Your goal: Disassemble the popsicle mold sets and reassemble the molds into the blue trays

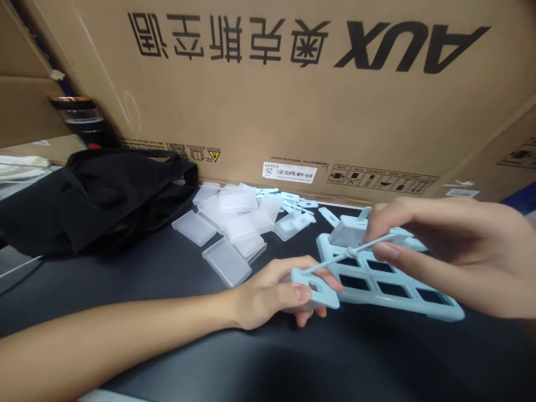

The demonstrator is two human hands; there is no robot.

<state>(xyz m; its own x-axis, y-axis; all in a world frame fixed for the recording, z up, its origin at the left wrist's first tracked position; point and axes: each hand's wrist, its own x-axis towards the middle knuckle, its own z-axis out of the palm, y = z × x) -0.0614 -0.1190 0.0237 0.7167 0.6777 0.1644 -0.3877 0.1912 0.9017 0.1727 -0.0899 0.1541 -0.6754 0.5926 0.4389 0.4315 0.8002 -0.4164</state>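
Observation:
My left hand [274, 293] pinches a small light-blue plastic tag [315, 289] at the near left corner of a light-blue plastic frame [389, 285] with several rectangular openings, lying on the dark table. A thin pale cord [352, 252] runs from the tag up to my right hand [452, 251], which grips the cord and touches a small blue-grey case [348, 231] resting on the frame's far side.
A heap of clear plastic cases [234, 223] lies behind the hands, with small blue parts [299, 204] beside it. A black cloth bag [92, 195] sits at the left. A large cardboard box [293, 84] walls off the back of the table [293, 357].

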